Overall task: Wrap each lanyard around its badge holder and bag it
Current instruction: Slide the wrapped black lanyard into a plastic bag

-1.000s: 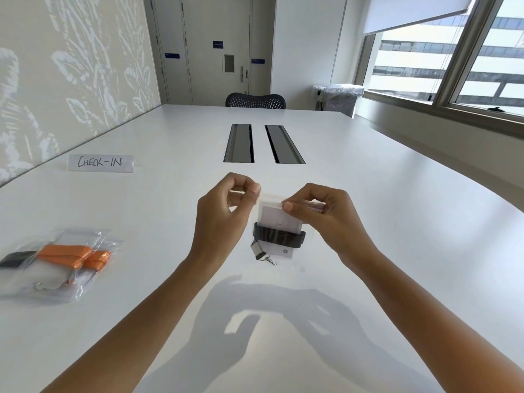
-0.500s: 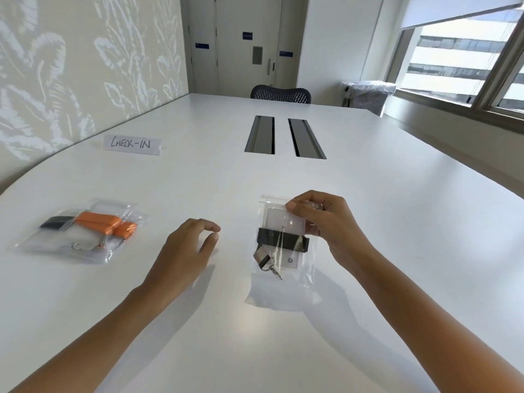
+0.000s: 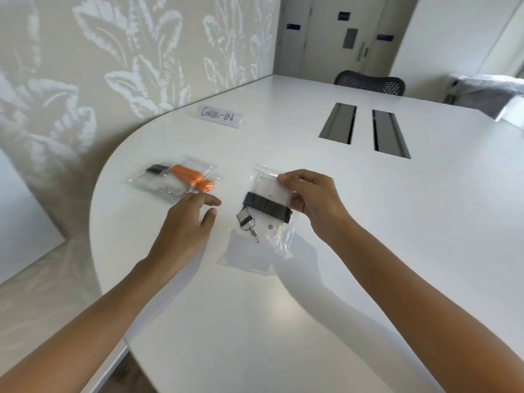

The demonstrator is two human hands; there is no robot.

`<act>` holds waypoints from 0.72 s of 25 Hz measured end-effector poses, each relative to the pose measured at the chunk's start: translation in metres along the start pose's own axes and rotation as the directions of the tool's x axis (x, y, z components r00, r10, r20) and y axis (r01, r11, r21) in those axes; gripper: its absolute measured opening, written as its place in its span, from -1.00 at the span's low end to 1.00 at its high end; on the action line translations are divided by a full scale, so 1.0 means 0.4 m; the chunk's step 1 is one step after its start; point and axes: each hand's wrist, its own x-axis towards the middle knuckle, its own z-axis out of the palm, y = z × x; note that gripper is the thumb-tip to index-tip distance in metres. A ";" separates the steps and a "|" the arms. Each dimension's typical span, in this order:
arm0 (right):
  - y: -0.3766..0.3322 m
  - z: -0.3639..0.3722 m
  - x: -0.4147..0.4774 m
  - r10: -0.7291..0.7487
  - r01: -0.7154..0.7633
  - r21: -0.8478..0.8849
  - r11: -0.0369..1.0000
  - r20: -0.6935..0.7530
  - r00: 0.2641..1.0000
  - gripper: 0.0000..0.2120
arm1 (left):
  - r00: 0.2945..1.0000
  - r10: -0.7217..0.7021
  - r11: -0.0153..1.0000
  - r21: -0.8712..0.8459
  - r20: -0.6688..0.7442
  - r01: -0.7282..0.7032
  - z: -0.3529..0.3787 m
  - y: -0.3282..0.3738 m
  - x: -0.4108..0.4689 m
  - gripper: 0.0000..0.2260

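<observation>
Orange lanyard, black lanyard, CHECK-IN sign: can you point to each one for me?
orange lanyard (image 3: 188, 175), head view, middle of the folded orange strap
black lanyard (image 3: 266, 207), head view, middle of the wrapped black band
CHECK-IN sign (image 3: 219, 117), head view, middle of the handwritten words

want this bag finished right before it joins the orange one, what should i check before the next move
1. Is the black lanyard wrapped around the badge holder: ok, its band crosses it.
2. Are both inside the clear bag: ok.
3. Is the zip strip pressed shut: cannot tell, the right hand covers part of it.
4. Is the right hand holding the clear bag securely: ok, it pinches the top edge.
5. Is the left hand free: ok, open and holding nothing.
6. Is there bare table beside the bagged orange lanyard: ok.
</observation>
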 end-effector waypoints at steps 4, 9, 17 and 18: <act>-0.002 0.112 0.026 0.026 -0.026 -0.002 1.000 0.015 1.000 -0.94 | 0.969 -0.238 0.872 -0.425 0.061 0.241 -0.078 -0.014 -0.010 -0.72; 0.001 0.260 0.046 0.014 -0.014 -0.002 1.000 0.065 0.998 -0.91 | 0.957 -0.241 0.800 -0.526 0.159 0.289 -0.137 -0.030 0.056 -0.93; 0.020 0.405 0.122 -0.102 0.099 -0.155 0.983 -0.010 0.995 -0.89 | 0.950 -0.275 0.776 -0.548 0.152 0.312 -0.259 -0.182 0.216 -0.97; 0.027 0.412 0.132 -0.124 0.113 -0.182 0.977 -0.051 0.991 -0.88 | 0.948 -0.294 0.793 -0.522 0.126 0.315 -0.273 -0.206 0.245 -0.94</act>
